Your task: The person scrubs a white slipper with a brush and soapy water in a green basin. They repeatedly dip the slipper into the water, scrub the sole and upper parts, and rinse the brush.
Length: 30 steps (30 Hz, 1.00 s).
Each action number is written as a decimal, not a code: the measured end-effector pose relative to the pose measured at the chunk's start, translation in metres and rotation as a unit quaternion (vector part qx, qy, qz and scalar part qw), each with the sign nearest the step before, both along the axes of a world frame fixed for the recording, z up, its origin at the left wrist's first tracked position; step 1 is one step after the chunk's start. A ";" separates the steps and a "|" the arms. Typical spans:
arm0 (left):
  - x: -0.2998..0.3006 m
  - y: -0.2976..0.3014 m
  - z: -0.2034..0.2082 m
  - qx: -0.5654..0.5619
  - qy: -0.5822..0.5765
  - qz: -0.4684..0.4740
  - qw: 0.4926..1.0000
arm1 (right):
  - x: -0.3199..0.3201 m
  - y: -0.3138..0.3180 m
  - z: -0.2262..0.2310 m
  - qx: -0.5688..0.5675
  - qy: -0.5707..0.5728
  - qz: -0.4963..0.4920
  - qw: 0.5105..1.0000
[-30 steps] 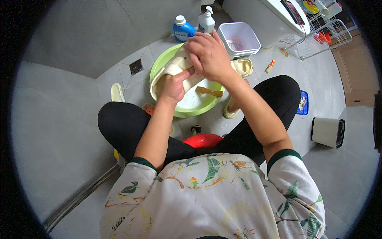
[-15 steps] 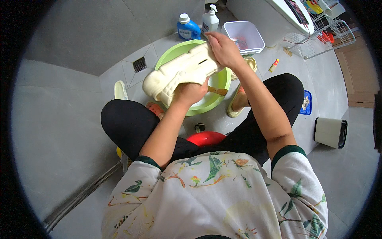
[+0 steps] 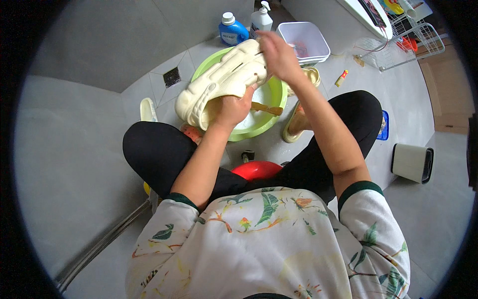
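A cream clog [image 3: 214,82] is held tilted over a green basin [image 3: 244,135]. My left hand [image 3: 236,106] grips it, partly inside the foot opening, thumb along the upper. Close against the clog's far right end is my right hand [image 3: 280,56], its fingers smeared by motion, so whether they hold anything is hidden. Below the clog, a wooden-handled brush [image 3: 267,108] lies at the basin's right side, above whitish, sudsy water.
Beyond the basin stand a blue bottle [image 3: 233,34], a white pump bottle [image 3: 261,22] and a white tub [image 3: 304,42]. Another cream clog [image 3: 311,75] sits right of the basin. A red stool [image 3: 256,170] is beneath me. A floor drain [image 3: 172,77] lies left.
The clog has rolled in my left hand, showing more of its upper and opening. My right hand has shifted slightly up along its far end and is now blurred.
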State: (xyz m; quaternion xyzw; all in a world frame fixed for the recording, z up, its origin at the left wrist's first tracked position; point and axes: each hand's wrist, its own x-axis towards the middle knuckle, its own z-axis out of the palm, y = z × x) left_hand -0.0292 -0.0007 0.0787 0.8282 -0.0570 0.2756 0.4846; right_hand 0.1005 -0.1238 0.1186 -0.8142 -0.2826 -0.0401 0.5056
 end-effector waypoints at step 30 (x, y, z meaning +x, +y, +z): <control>0.002 0.002 0.027 -0.691 0.149 -0.218 0.672 | -0.009 0.013 0.007 0.019 0.000 -0.026 0.999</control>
